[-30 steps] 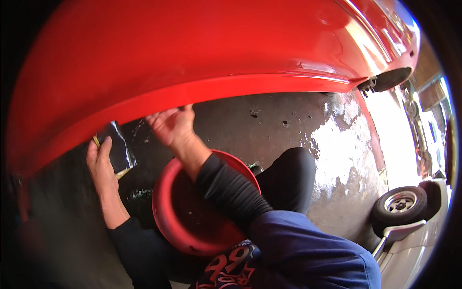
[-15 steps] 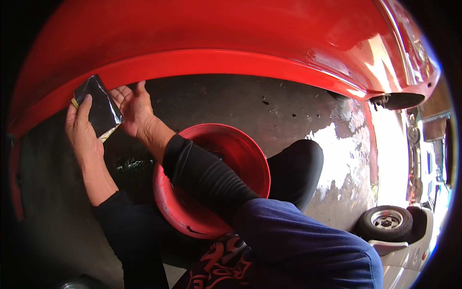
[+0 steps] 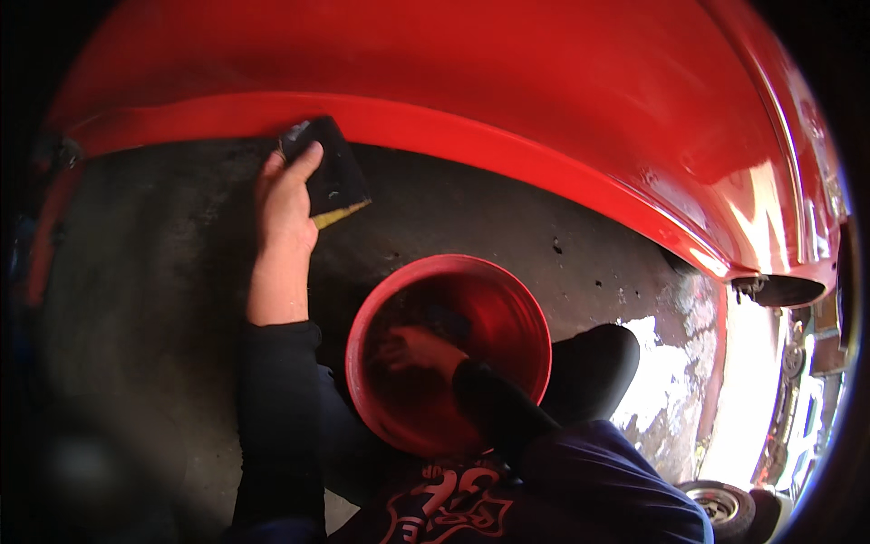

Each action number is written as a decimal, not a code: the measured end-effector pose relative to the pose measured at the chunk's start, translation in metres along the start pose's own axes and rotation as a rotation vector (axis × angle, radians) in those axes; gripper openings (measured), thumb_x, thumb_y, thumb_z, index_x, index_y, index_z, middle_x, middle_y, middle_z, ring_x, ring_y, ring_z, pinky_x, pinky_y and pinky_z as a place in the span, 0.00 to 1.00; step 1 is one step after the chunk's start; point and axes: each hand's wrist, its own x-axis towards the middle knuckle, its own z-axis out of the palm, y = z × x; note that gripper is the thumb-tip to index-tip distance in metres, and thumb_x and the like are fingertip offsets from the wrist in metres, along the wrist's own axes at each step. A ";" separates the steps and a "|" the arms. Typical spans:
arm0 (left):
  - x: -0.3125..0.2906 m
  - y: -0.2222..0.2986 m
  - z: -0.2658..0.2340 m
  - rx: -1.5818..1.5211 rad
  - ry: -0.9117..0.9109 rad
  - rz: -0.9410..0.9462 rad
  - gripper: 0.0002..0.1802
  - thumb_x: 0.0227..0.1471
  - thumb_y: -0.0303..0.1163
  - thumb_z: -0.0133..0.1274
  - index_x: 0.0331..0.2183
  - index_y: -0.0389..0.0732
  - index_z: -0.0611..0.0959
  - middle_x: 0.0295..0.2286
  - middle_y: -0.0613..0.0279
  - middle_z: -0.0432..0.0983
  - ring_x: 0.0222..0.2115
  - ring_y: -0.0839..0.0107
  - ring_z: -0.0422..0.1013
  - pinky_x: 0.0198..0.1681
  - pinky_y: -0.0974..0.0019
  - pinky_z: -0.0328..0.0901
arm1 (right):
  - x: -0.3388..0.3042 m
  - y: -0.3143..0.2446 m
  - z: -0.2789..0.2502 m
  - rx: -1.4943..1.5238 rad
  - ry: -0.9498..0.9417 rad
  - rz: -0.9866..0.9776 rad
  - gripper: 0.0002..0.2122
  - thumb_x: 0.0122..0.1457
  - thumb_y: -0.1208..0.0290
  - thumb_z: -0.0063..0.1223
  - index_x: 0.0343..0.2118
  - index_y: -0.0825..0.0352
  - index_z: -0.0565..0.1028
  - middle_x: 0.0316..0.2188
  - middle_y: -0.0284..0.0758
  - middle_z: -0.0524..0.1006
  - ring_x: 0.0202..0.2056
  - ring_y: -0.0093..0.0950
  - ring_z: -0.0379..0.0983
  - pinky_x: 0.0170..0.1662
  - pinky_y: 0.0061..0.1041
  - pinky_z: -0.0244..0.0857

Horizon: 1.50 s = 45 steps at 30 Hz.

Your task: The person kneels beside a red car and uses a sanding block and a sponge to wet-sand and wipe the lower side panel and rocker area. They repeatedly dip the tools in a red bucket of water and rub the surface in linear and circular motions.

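Observation:
My left hand (image 3: 288,204) grips a folded black sandpaper sheet (image 3: 335,172), wet-looking, with a yellowish underside showing along its lower edge. The thumb lies on its black face; the other fingers are mostly hidden behind. It is held just below the lower edge of a glossy red car body panel (image 3: 435,136); whether it touches the panel, I cannot tell. My right hand (image 3: 421,352) is down inside a red bucket (image 3: 356,381) between my legs. Shadow and motion blur its fingers. Beside it in the bucket is a dark, indistinct shape.
The dark floor (image 3: 208,263) is stained, with a bright sunlit patch (image 3: 654,372) on the right. A car wheel (image 3: 720,506) appears at the lower right. My bent knee (image 3: 598,363) sits beside the bucket.
My right hand has left the sandpaper's side and dropped into the bucket. In the picture, my left hand with the sandpaper sits further right. The view has shifted, lowering the bucket in it.

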 end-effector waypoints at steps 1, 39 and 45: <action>0.000 -0.002 -0.004 0.045 0.027 0.020 0.15 0.53 0.26 0.59 0.44 0.41 0.80 0.39 0.64 0.79 0.41 0.71 0.75 0.46 0.64 0.70 | 0.006 0.016 -0.010 0.130 0.058 -0.084 0.23 0.67 0.54 0.42 0.57 0.66 0.68 0.50 0.43 0.74 0.48 0.37 0.75 0.47 0.46 0.73; 0.045 0.011 0.006 -0.730 0.105 -0.077 0.49 0.59 0.64 0.42 0.65 0.36 0.51 0.66 0.50 0.48 0.67 0.52 0.47 0.68 0.40 0.45 | -0.172 -0.229 -0.040 0.633 0.108 -1.204 0.16 0.53 0.83 0.48 0.47 0.74 0.69 0.44 0.46 0.76 0.48 0.44 0.74 0.57 0.51 0.69; 0.046 0.050 -0.045 -0.525 0.304 0.066 0.44 0.65 0.59 0.32 0.67 0.36 0.45 0.66 0.47 0.48 0.66 0.52 0.51 0.66 0.48 0.51 | -0.156 -0.235 0.016 0.610 0.412 -1.205 0.12 0.52 0.78 0.50 0.40 0.71 0.75 0.37 0.42 0.79 0.40 0.41 0.78 0.49 0.43 0.73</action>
